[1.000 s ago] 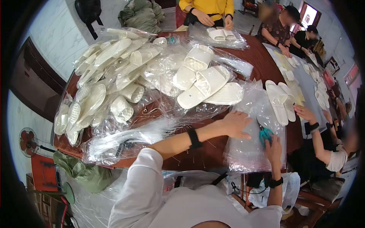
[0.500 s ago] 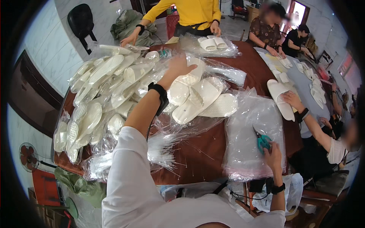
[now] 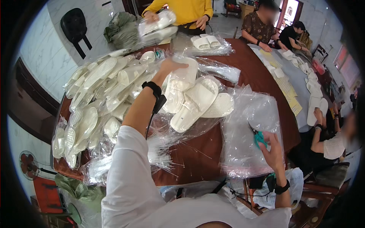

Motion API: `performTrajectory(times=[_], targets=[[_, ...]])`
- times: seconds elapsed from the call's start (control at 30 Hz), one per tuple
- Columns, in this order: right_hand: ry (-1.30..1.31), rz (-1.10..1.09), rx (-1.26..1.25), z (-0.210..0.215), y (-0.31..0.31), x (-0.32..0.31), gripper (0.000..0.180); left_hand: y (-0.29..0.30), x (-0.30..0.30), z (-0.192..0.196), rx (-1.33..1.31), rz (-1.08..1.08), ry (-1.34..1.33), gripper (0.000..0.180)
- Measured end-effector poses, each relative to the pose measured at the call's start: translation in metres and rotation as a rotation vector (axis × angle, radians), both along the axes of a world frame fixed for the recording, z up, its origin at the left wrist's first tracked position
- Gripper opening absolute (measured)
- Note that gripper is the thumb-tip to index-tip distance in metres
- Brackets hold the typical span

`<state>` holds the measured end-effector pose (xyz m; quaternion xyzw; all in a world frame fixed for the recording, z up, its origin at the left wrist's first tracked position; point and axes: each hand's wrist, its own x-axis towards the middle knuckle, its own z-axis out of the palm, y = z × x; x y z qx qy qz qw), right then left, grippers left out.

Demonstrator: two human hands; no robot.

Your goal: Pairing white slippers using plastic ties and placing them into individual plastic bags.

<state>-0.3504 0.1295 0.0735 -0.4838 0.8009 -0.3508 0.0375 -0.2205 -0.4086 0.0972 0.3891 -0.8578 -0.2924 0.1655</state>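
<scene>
My left hand [image 3: 172, 66] is at a clear-bagged pair of cream slippers [image 3: 186, 74] on the pile. Its thumb stretches to the right across the upper end; the other fingers are hidden, so its grip cannot be told. Just nearer lie more bagged cream slippers [image 3: 195, 104], tilted. Closed around the teal handles of small cutters [image 3: 259, 139], my right hand [image 3: 273, 152] is over a stack of clear plastic bags [image 3: 243, 157]. The dark tips of the cutters point away and to the left.
Many bagged slippers [image 3: 85, 123] are heaped on the left of the brown-covered table [image 3: 201, 159]. White ties [image 3: 161, 152] spread near its front edge. Opposite, a person in yellow [image 3: 186, 11] holds bagged slippers. Other people work at a grey table [image 3: 272, 81] on the right.
My right fingers have shifted around the cutters' handles. The near slippers by my left hand have tilted toward me. The person opposite has raised bagged slippers; the co-worker at right has moved a slipper away.
</scene>
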Motion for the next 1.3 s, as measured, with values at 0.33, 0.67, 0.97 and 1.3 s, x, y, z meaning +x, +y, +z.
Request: performTrajectory(times=[0.33, 0.67, 0.97, 1.3], targets=[[-0.198, 0.341, 0.032, 0.035, -0.051, 0.026, 0.037, 0.044, 0.020, 0.057, 0.187, -0.198, 0.226, 0.036], [-0.730, 0.319, 0.004, 0.027, -0.120, 0.021, 0.052, 0.150, 0.080, 0.142, -0.075, -0.310, 0.454, 0.025], [-0.927, 0.242, -0.290, 0.054, -0.142, 0.029, 0.024, 0.182, 0.131, 0.167, 0.136, -0.155, 0.383, 0.032], [-0.918, 0.303, -0.315, 0.063, -0.159, 0.035, 0.016, 0.137, 0.177, 0.098, 0.377, -0.187, 0.735, 0.021]])
